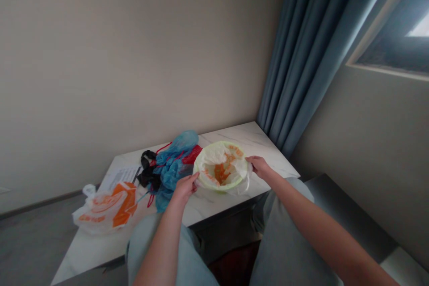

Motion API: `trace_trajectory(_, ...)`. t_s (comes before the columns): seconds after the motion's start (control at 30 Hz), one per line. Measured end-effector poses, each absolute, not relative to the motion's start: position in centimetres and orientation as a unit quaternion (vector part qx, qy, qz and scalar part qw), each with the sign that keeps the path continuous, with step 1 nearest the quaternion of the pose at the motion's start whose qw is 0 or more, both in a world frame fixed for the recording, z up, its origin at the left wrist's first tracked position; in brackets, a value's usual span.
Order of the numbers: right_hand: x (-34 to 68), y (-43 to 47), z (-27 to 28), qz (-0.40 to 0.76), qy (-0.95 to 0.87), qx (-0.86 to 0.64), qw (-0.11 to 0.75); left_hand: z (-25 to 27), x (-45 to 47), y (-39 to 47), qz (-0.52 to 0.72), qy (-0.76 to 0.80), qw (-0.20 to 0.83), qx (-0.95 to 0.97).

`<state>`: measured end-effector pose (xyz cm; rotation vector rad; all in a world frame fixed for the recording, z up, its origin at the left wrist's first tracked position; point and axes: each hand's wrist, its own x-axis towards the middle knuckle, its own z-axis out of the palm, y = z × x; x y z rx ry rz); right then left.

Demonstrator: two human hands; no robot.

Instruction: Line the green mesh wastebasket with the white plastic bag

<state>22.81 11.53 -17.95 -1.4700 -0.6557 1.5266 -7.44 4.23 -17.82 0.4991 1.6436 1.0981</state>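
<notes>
Two pale trouser legs (157, 241), cut off at the lower edge; between them, a dark red shape (236, 261), unidentifiable in shadow. Left hand (185, 187), clamped on the near-left edge of a white-and-orange liner (214, 161); right hand (258, 166), well apart, pinching its right edge, fingertips partly hidden. Round pale green container (219, 191), between the hands on the marbled table (204, 209), interior covered by the liner. White-and-orange bag (103, 210), left, contents unseen. Blue bags (170, 172) and black bags (149, 178), heaped, number unclear. Printed sheet (119, 178), illegible. Blue curtain (311, 44), top cut off. Window (395, 47), blurred
</notes>
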Motion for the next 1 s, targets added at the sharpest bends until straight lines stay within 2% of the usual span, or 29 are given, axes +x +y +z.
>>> trace_trajectory(0.27,22.5,11.8,-18.6,0.559,-0.283,-0.622,0.47,-17.6,-7.3,4.0,0.441,0.679,0.525,0.261)
trace_trajectory(0.47,22.7,12.1,-18.8,0.542,-0.288,-0.64,0.463,-17.0,-7.4,3.0,0.37,0.681,0.569,0.275)
trace_trajectory(0.6,22.8,11.4,-18.6,0.57,-0.301,-0.638,0.421,-16.6,-7.9,3.2,0.327,0.687,0.598,0.252)
trace_trajectory(0.83,24.2,8.8,-17.9,0.623,-0.315,-0.641,0.319,-17.1,-7.5,5.6,0.453,0.661,0.573,0.17)
trace_trajectory(1.0,24.9,8.6,-17.8,0.666,-0.312,-0.625,0.262,-17.7,-7.1,6.2,0.487,0.625,0.593,0.14)
